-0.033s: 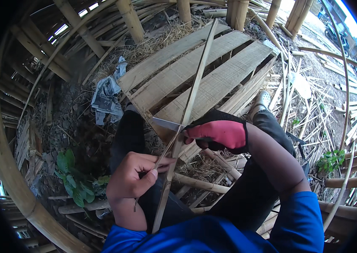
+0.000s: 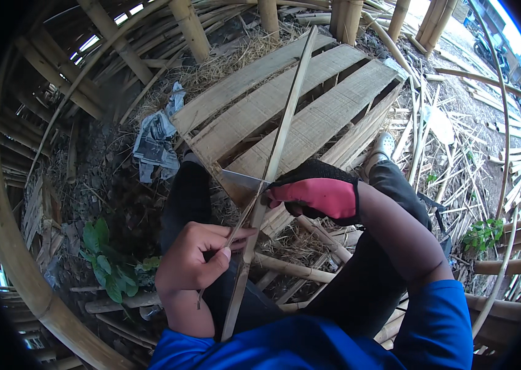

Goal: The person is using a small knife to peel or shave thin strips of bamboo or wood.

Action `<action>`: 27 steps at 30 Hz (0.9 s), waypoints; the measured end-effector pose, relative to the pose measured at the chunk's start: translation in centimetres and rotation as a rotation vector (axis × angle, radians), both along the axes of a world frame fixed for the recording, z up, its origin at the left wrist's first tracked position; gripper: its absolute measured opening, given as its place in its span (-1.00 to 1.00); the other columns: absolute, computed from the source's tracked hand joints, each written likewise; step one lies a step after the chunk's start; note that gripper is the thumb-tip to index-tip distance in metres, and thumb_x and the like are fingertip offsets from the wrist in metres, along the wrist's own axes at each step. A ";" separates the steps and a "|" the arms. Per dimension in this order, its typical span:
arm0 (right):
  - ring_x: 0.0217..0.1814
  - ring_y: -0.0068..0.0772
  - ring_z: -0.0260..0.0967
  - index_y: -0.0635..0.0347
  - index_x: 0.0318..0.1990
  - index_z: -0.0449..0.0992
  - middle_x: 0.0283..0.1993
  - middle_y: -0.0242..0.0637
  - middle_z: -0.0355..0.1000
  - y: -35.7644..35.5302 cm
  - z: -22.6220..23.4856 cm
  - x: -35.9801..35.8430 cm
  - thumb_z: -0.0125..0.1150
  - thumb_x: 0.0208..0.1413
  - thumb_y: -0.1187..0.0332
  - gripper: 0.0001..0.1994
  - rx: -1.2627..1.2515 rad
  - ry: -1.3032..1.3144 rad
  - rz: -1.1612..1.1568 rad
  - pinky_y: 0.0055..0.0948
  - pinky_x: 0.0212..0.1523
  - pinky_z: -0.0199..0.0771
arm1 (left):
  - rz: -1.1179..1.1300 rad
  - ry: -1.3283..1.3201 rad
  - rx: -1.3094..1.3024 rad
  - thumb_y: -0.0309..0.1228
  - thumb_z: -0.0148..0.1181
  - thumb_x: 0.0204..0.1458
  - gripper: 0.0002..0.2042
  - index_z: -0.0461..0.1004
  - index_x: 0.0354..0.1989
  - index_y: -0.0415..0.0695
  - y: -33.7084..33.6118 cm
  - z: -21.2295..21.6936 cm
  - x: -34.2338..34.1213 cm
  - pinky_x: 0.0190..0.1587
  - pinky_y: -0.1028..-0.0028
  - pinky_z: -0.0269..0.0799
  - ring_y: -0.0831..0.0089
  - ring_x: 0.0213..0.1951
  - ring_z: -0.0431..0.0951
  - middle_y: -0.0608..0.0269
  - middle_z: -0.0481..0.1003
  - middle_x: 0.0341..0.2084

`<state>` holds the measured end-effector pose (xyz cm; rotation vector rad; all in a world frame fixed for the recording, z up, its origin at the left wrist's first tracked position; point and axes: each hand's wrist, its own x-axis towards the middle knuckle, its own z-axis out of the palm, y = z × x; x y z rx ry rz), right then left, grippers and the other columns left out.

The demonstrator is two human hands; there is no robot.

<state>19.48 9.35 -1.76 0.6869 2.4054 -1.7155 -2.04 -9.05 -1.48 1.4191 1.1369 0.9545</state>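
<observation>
- Head view: the person's bare left hand (image 2: pixel 194 262) sits low and left of centre, its fingers curled together and pinched on a thin peeled sliver of bamboo (image 2: pixel 240 227) that runs up and to the right from the fingertips.
- The right hand, in a red and black work glove (image 2: pixel 319 192), is closed on the handle of a flat grey metal blade (image 2: pixel 240 181); the handle itself is hidden inside the glove, so the grip is judged from the curled fingers.
- The blade lies crosswise, its edge meeting a long pale split bamboo strip (image 2: pixel 279 145) just left of the gloved fingers.
- That strip runs from near the person's lap, between the two hands, up and away over a weathered grey wooden pallet (image 2: pixel 309 123) toward the top of the picture.
- The sliver parts from the strip at the blade and touches it there.
- Dark trousered knees (image 2: pixel 390 185) flank the strip, and blue sleeves (image 2: pixel 433 320) fill the lower edge.
- A crumpled grey cloth (image 2: pixel 157 145) lies on the ground left of the pallet.
- A small green leafy plant (image 2: pixel 103 262) grows left of the bare hand.
- Thick bamboo poles (image 2: pixel 189 24) stand beyond the pallet, and loose bamboo offcuts (image 2: pixel 451 160) litter the ground to the right.
</observation>
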 end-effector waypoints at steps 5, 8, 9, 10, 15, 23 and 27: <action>-0.27 -0.08 0.57 0.07 -0.20 0.64 -0.33 -0.16 0.57 -1.8 -0.1 -0.5 0.03 0.18 0.21 -0.74 0.746 0.118 -0.118 -0.24 -0.29 0.57 | 0.092 0.081 0.020 -0.56 -0.01 -0.06 -0.77 0.31 -0.69 -0.45 0.2 0.4 0.6 0.01 0.30 0.55 0.07 -0.03 0.61 -0.37 0.55 -0.27; -0.29 -0.07 0.57 0.05 -0.22 0.65 -0.32 -0.15 0.57 -2.5 -0.9 -0.7 0.08 0.15 0.19 -0.75 1.057 0.263 -0.146 -0.21 -0.34 0.58 | 0.175 0.040 -0.010 -0.56 0.00 -0.11 -0.80 0.31 -0.70 -0.43 0.2 -0.5 0.5 0.01 0.33 0.54 0.09 -0.07 0.63 -0.37 0.56 -0.24; -0.29 -0.07 0.57 0.05 -0.22 0.65 -0.32 -0.15 0.57 -2.3 -1.3 -0.7 0.08 0.15 0.19 -0.75 1.058 0.261 -0.148 -0.21 -0.34 0.58 | 0.171 0.039 -0.009 -0.56 0.00 -0.11 -0.80 0.31 -0.70 -0.43 0.2 -0.2 0.7 0.01 0.33 0.54 0.09 -0.07 0.63 -0.37 0.56 -0.24; -0.35 -0.14 0.56 0.07 -0.22 0.65 -0.36 -0.19 0.57 -2.1 -1.8 -0.7 0.10 0.16 0.16 -0.74 1.048 0.259 -0.138 -0.24 -0.37 0.55 | 0.208 -0.022 -0.008 -0.55 0.01 -0.13 -0.81 0.31 -0.70 -0.42 0.2 0.3 1.1 0.01 0.33 0.54 0.10 -0.09 0.64 -0.34 0.56 -0.28; -0.51 -0.47 0.34 0.20 -0.13 0.62 -0.49 -0.37 0.46 -0.2 -1.1 0.0 0.09 0.22 0.03 -0.60 -0.294 -0.041 -0.177 -0.44 -0.38 0.40 | 0.057 0.042 0.100 -0.53 0.03 -0.16 -0.81 0.30 -0.71 -0.40 0.0 0.2 0.1 -0.07 0.37 0.54 0.10 -0.20 0.67 -0.25 0.56 -0.44; -0.27 -0.20 0.56 0.18 -0.23 0.63 -0.34 -0.14 0.56 -2.0 -0.3 -0.7 0.04 0.21 0.17 -0.69 0.638 0.101 -0.145 -0.34 -0.20 0.53 | 0.012 0.287 0.129 -0.53 0.03 -0.18 -0.84 0.33 -0.72 -0.35 -0.1 1.3 1.0 -0.48 0.39 0.38 0.19 -0.47 0.62 -0.06 0.50 -0.59; -0.23 -0.15 0.55 0.08 -0.20 0.65 -0.29 -0.15 0.56 -2.6 -0.2 -0.8 0.09 0.15 0.22 -0.75 0.941 0.147 -0.227 -0.31 -0.19 0.55 | -0.009 0.333 0.047 -0.53 0.03 -0.18 -0.84 0.35 -0.71 -0.34 0.0 1.4 0.4 -0.50 0.41 0.36 0.23 -0.52 0.58 -0.05 0.54 -0.56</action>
